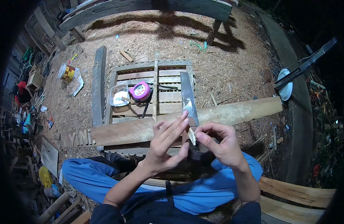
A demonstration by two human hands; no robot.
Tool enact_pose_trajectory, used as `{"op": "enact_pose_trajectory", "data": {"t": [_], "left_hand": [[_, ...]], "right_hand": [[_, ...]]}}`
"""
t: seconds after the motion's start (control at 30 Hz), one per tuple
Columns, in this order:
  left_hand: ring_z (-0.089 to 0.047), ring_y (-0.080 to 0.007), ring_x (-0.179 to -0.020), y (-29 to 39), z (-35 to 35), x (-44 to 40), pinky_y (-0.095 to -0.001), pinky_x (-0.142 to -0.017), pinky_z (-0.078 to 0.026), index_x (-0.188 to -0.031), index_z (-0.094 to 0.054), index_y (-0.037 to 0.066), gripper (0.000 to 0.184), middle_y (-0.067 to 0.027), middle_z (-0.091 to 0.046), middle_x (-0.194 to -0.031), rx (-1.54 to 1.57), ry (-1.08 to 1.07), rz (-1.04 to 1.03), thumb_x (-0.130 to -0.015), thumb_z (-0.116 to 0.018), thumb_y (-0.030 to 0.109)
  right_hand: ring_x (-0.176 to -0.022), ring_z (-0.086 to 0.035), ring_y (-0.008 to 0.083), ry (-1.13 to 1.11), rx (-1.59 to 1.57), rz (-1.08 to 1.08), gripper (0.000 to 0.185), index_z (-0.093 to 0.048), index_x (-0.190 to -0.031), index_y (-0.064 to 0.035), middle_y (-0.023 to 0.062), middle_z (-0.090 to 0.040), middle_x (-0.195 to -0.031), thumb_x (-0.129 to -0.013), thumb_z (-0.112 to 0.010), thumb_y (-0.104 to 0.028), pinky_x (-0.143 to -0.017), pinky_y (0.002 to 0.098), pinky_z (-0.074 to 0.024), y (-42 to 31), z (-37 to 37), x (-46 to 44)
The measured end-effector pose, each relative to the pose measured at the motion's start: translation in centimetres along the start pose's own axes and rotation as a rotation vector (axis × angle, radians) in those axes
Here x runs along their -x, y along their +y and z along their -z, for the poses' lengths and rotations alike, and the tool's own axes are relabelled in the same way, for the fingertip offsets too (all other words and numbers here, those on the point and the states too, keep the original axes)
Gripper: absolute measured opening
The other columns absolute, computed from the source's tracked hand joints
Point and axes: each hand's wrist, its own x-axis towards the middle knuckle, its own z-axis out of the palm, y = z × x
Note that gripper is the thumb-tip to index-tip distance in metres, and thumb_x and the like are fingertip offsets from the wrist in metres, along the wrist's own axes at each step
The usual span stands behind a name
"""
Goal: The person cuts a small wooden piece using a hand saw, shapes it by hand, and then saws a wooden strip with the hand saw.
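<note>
At the bottom of the frame, blue trousers (pixel 93 175) show on the seated person's bent legs, with both forearms reaching over them toward the centre. The right hand (pixel 223 145), right of centre, has thumb and forefinger pinched together at the edge of a small pale wooden piece (pixel 192 136), which sits between the two hands. The left hand (pixel 166 145) is raised with its fingers extended and its thumb standing apart; a brown piece (pixel 185 135) shows beside those fingers, and whether the hand grips it I cannot tell. Just beyond the hands, a long board (pixel 250 111) runs from the left of the frame to the right, with raised letters reading "VINI." (pixel 77 139) at its left end. Past the board is a low slatted table (pixel 170 98). On it, left of centre, a clear tub (pixel 112 100) holds something white and stands just beside a pink tape measure (pixel 141 91). A narrow stick (pixel 155 82) lies lengthwise right of the tape measure, and farther right is a saw blade (pixel 187 95). A dark plank (pixel 99 82) lies along the table's left side. Farther off, at upper left, a bucket (pixel 68 72) lies on shaving-covered ground (pixel 231 74), and a heavy beam (pixel 142 13) on legs spans the top.
</note>
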Motion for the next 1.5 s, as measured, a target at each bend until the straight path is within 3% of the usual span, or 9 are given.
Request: {"op": "enact_pose_trajectory", "data": {"t": [0.03, 0.13, 0.27, 0.4, 0.53, 0.63, 0.97, 1.17, 1.5], "left_hand": [[-0.059, -0.0336, -0.13, -0.4, -0.3, 0.1, -0.0416, -0.108, -0.039, -0.137, -0.06, -0.004, 0.057, -0.0209, -0.059, -0.145, 0.0, -0.001, 0.0, -0.083, -0.075, 0.004], [-0.066, -0.0362, -0.12, -1.1, -0.9, 0.1, -0.0401, -0.097, -0.055, -0.135, -0.06, -0.006, 0.055, -0.0234, -0.06, -0.142, 0.001, 0.032, -0.136, -0.082, -0.074, -0.005], [-0.068, -0.0346, -0.115, -1.2, -1.5, -0.2, -0.0394, -0.094, -0.055, -0.132, -0.063, -0.004, 0.049, -0.0215, -0.066, -0.135, 0.007, 0.075, -0.166, -0.084, -0.074, -0.005], [-0.071, -0.031, -0.096, -0.7, -2.0, 0.0, -0.0386, -0.084, -0.056, -0.128, -0.066, -0.002, 0.042, -0.0168, -0.073, -0.111, 0.052, 0.097, -0.087, -0.087, -0.071, -0.006], [-0.068, -0.0291, -0.08, -0.4, -2.1, 0.1, -0.0376, -0.074, -0.052, -0.126, -0.067, -0.003, 0.037, -0.0145, -0.07, -0.09, 0.09, 0.078, -0.004, -0.089, -0.07, -0.005], [-0.066, -0.028, -0.076, -0.3, -2.2, 0.3, -0.0375, -0.072, -0.049, -0.123, -0.067, -0.005, 0.032, -0.0142, -0.069, -0.087, 0.117, 0.068, 0.041, -0.091, -0.069, -0.003], [-0.064, -0.0256, -0.071, -0.2, -1.9, 0.3, -0.0379, -0.076, -0.046, -0.116, -0.068, -0.005, 0.023, -0.0116, -0.068, -0.081, 0.146, 0.05, 0.13, -0.094, -0.067, 0.004], [-0.057, -0.0231, -0.068, 0.3, -0.8, -0.1, -0.0362, -0.081, -0.041, -0.107, -0.071, -0.001, 0.017, -0.0092, -0.065, -0.077, 0.058, 0.003, 0.232, -0.096, -0.065, 0.01], [-0.058, -0.0243, -0.078, 0.3, -0.5, 0.1, -0.036, -0.087, -0.038, -0.107, -0.071, 0.001, 0.02, -0.0097, -0.066, -0.082, 0.224, -0.08, 0.354, -0.101, -0.06, 0.018]], "right_hand": [[-0.072, -0.055, 0.0014, -0.012, -0.026, -0.027, 0.017, -0.074, -0.106, -0.0016, -0.0028, -0.069, -0.089, -0.097, -0.074, -0.017, -0.064, 0.0197, -0.0436, 0.1, 0.1, 0.0], [-0.07, -0.054, 0.0006, -0.032, -0.066, -0.04, 0.018, -0.074, -0.107, -0.0018, -0.0027, -0.07, -0.09, -0.097, -0.074, -0.017, -0.063, 0.0186, -0.0431, 0.2, 0.0, 0.0], [-0.07, -0.054, 0.0006, 0.011, -0.066, -0.011, 0.019, -0.074, -0.106, -0.0011, -0.0024, -0.069, -0.089, -0.097, -0.075, -0.017, -0.062, 0.0187, -0.0429, 0.0, -0.3, 0.1], [-0.072, -0.055, 0.0021, 0.077, 0.059, 0.039, 0.019, -0.074, -0.103, -0.0005, -0.001, -0.068, -0.085, -0.095, -0.076, -0.017, -0.063, 0.021, -0.0436, 0.2, -0.6, 0.1], [-0.072, -0.061, 0.0137, 0.187, 0.3, 0.245, 0.016, -0.074, -0.099, -0.0018, 0.0058, -0.069, -0.083, -0.088, -0.079, -0.013, -0.064, 0.0291, -0.0472, 0.2, -1.0, -0.1], [-0.072, -0.063, 0.0214, 0.253, 0.487, 0.378, 0.014, -0.074, -0.096, -0.0032, 0.0083, -0.07, -0.083, -0.084, -0.079, -0.009, -0.065, 0.0336, -0.0492, -0.2, -1.2, -0.3], [-0.076, -0.064, 0.0253, 0.293, 0.919, 0.704, 0.02, -0.07, -0.094, -0.0047, 0.0068, -0.064, -0.08, -0.075, -0.077, -0.008, -0.065, 0.0375, -0.0509, 0.9, -1.0, -0.8], [-0.078, -0.063, 0.0292, 0.256, 1.036, 0.731, 0.021, -0.068, -0.097, -0.0057, 0.0081, -0.061, -0.079, -0.078, -0.077, -0.01, -0.065, 0.0407, -0.0508, 0.5, -1.2, -0.7], [-0.076, -0.061, 0.0286, 0.191, 0.618, 0.51, 0.009, -0.07, -0.09, -0.0002, 0.0101, -0.068, -0.083, -0.085, -0.075, -0.007, -0.07, 0.0383, -0.0502, 0.9, -1.0, -0.9]]}}
